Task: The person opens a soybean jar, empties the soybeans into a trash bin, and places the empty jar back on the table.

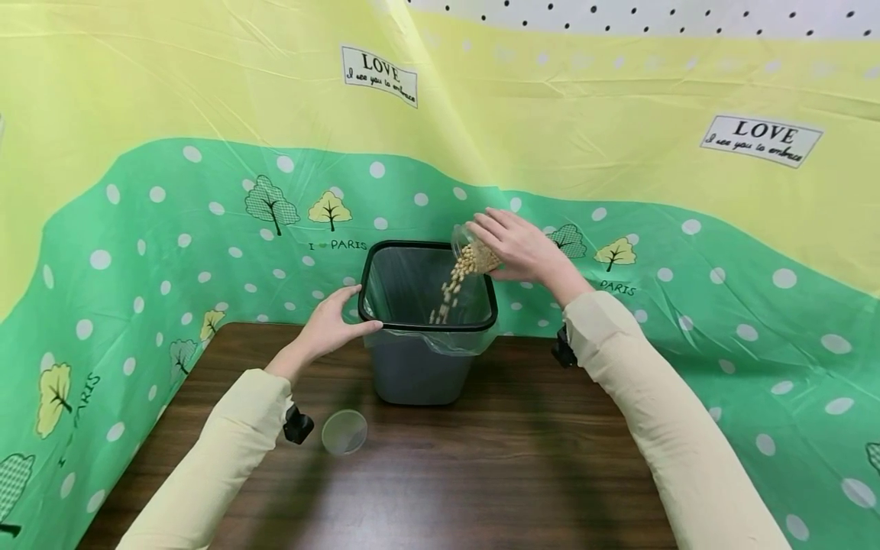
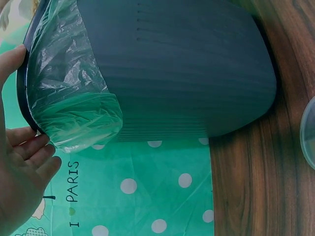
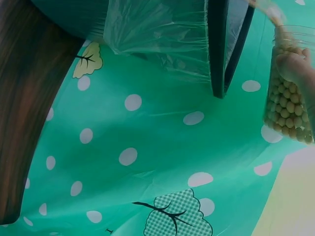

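A grey trash can [image 1: 419,374] with a black rim and a clear plastic liner [image 1: 457,341] stands on the table. My left hand [image 1: 328,325] rests on the can's near left rim, thumb and fingers spread apart and fairly straight. Above the can's right side, my right hand [image 1: 512,243] grips a clear jar [image 3: 288,98], tipped toward the opening. Pale round beans [image 1: 450,289] pour from its mouth into the can. Many beans are still inside the jar in the right wrist view. The can's bottom inside is hidden.
A round clear lid [image 1: 344,432] lies on the dark wooden table [image 1: 481,473], in front of the can and to its left. Behind the table hangs a green and yellow patterned cloth [image 1: 227,252], close to the can's back.
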The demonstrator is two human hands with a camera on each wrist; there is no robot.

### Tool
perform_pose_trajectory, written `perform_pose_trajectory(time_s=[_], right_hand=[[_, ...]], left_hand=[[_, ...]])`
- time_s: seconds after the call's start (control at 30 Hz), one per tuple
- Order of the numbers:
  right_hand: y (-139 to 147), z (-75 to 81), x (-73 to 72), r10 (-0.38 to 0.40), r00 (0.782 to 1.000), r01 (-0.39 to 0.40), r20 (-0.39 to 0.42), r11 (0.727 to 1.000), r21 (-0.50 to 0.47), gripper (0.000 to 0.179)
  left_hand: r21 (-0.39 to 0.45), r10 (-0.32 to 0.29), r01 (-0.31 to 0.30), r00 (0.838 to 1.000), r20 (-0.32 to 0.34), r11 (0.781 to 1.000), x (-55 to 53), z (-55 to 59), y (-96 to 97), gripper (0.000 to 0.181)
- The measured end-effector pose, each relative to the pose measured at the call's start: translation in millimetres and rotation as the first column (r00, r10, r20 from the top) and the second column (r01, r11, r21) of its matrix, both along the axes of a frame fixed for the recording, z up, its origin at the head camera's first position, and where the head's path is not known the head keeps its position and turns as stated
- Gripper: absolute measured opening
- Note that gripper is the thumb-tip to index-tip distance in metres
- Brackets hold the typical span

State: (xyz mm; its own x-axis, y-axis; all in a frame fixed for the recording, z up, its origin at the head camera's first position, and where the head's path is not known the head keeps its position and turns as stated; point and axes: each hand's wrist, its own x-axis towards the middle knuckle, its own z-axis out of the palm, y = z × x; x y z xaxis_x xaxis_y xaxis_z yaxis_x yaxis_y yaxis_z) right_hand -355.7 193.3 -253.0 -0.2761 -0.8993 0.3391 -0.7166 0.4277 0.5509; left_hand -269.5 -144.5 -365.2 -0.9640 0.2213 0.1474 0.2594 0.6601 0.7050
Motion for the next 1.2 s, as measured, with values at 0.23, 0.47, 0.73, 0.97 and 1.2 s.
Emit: perform_pose_trajectory(time_s=[0.23,0.47,0.73,0.97,1.2], right_hand=[[-7,-0.4,-0.5,-0.007,1.0,0.007,-0.001,0.999,0.041,0.094],[-11,2.1,0.7,-0.027,1.0,0.028,-0.012,0.996,0.088,0.091],[-13,3.7,2.7,-0.011,0.999,0.015,-0.036,0.993,0.121,0.089],[-14,3.1,3.4,0.012,0.997,-0.002,-0.073,0.991,0.132,0.068],[-16,2.6,6.0,0.021,0.995,-0.006,-0.095,0.989,0.149,0.063]], left_hand=[[0.011,0.002,-0.002,1.0,0.001,1.0,-0.2,-0.6,0.6,0.088],[0.018,0.004,-0.004,1.0,-0.002,1.0,1.4,1.0,1.1,0.087],[0.009,0.008,-0.008,1.0,0.006,1.0,2.3,1.0,2.0,0.089],[0.008,0.011,-0.011,1.0,0.008,1.0,2.6,1.0,2.1,0.087],[0.004,0.014,-0.014,1.0,0.004,1.0,2.2,0.9,2.0,0.086]])
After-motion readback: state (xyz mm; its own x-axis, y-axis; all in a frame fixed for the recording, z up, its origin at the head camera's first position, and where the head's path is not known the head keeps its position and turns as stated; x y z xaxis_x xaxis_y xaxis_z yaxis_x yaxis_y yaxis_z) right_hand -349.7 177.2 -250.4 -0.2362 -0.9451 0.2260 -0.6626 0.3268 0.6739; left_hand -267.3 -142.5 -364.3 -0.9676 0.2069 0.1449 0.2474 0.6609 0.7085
